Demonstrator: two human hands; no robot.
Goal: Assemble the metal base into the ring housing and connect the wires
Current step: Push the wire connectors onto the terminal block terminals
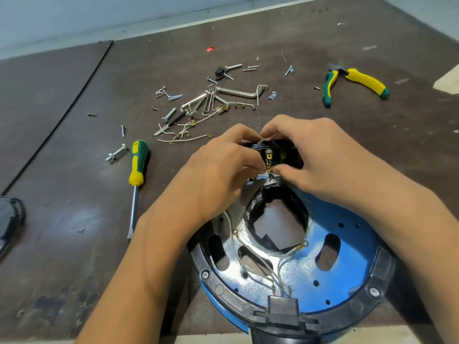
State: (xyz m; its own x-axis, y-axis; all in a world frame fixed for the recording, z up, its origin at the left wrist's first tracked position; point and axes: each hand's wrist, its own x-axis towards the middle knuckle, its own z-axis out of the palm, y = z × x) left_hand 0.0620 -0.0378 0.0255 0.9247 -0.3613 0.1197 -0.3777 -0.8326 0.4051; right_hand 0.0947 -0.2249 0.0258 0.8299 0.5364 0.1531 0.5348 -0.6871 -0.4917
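The metal base (347,259) already sits inside the ring housing (383,271), so this looks like the wiring step. At the housing's far edge the left hand (218,175) pinches a white wire (259,172) at the terminal block (275,155), which the right hand (318,157) grips. Next, I'd say, it needs pushing squarely home.

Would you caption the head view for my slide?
Left hand pinches a wire at the terminal block the right hand grips.

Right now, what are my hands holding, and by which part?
The left hand pinches a thin white wire at its terminal end. The right hand holds the black terminal block by its far edge, thumb beside the brass contacts.
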